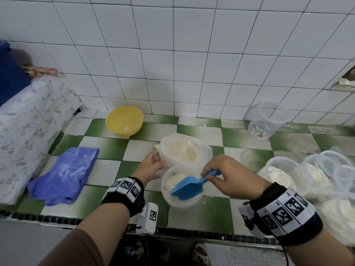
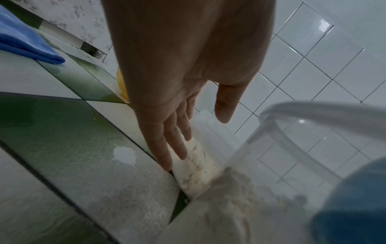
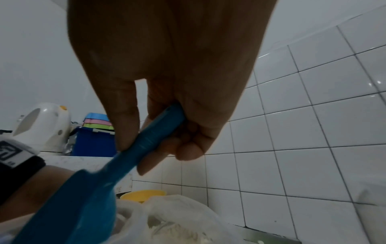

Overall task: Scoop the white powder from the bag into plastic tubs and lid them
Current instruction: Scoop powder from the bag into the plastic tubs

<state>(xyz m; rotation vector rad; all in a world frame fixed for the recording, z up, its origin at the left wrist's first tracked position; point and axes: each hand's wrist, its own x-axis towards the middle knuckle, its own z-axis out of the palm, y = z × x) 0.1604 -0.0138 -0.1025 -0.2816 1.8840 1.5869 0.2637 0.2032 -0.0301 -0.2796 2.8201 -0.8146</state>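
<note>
The handle of the blue scoop [image 1: 189, 186] is pinched in the right hand [image 1: 233, 178], thumb on one side and curled fingers [image 3: 188, 148] on the other, as the right wrist view shows. The left hand [image 1: 151, 167] lies with straight fingers [image 2: 177, 132] against the side of the bag [image 1: 185, 150], nothing being clasped.

The scoop's long axis runs from the handle, up and toward the counter's right end, down to the bowl, which points toward the front edge and left and is tipped into the open tub [image 1: 181, 187]. The tub stands near the front edge of the tiled counter [image 1: 107, 148], touching the bag just behind it; white powder [image 1: 172, 184] already lies heaped inside.

Powder could be spilled over the tub's front rim if the scoop is tipped too fast or its mouth is carried past the rim; a small splash [image 2: 124, 156] is already seen on a tile in the left wrist view. The light tub could be pushed or tilted by the scoop, since it is held by neither hand. The soft bag could slump if the left hand's support is withdrawn. An overfull heap would likely hinder lidding.

Filled tubs [image 1: 278, 173] are gathered at the right end, a yellow bowl [image 1: 124, 120] near the back wall.
</note>
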